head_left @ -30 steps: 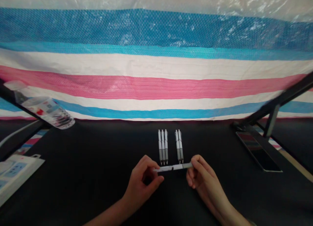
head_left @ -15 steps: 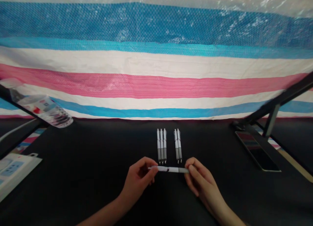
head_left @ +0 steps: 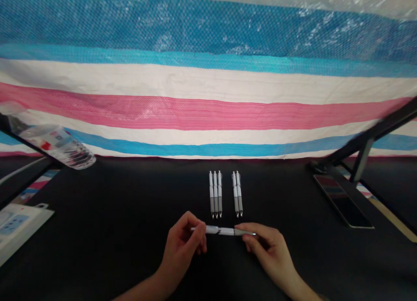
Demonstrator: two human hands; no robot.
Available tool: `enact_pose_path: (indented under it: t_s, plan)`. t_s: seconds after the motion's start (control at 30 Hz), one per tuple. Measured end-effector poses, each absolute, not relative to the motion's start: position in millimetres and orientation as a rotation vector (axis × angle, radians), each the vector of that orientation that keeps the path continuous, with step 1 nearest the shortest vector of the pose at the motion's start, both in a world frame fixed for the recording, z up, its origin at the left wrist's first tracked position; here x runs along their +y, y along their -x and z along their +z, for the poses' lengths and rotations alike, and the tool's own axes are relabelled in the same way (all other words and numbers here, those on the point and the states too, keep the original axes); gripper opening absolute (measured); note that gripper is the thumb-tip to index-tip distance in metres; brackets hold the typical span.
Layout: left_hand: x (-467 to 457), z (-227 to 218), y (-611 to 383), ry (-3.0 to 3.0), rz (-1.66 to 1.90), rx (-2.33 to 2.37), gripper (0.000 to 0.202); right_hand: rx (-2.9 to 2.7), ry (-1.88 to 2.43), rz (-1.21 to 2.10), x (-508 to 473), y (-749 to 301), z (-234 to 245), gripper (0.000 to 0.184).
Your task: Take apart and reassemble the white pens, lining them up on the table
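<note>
A white pen with a grey grip lies crosswise between my two hands, above the black table. My left hand pinches its push-button end between thumb and fingers. At the tip end, my right hand is closed on the grey grip, with the metal point showing past the fingers. Just beyond the hands, three like pens lie side by side, tips toward me. To their right rests a pair of the same pens, also parallel.
A phone lies at the right beside a black metal support. On the left are a tilted clear plastic bottle and a white power strip. A striped plastic sheet hangs behind the table.
The held pen has come slightly nearer to me and to the left. My right fingers have shifted along its grip, so the metal tip now shows.
</note>
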State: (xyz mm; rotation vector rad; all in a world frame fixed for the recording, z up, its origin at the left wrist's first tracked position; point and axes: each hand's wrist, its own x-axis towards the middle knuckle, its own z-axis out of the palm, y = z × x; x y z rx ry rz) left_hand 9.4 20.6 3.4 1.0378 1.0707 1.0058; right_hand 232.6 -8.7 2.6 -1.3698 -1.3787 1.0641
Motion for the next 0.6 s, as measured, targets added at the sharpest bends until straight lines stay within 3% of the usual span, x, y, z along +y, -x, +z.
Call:
enact_pose_path:
  t_s: [0.17,0.43,0.6]
  plan:
    - [19,-7,-7,-0.998,1.068,0.974,0.027,-1.377,1.361,1.141,-11,-231,5,0.029]
    - [15,-11,-1,-0.934,1.083,0.867,0.017,-1.371,1.380,1.376,-10,-235,0,0.053]
    - [15,-11,-1,-0.882,1.115,0.829,0.013,-1.416,1.398,1.366,-9,-234,0,0.050]
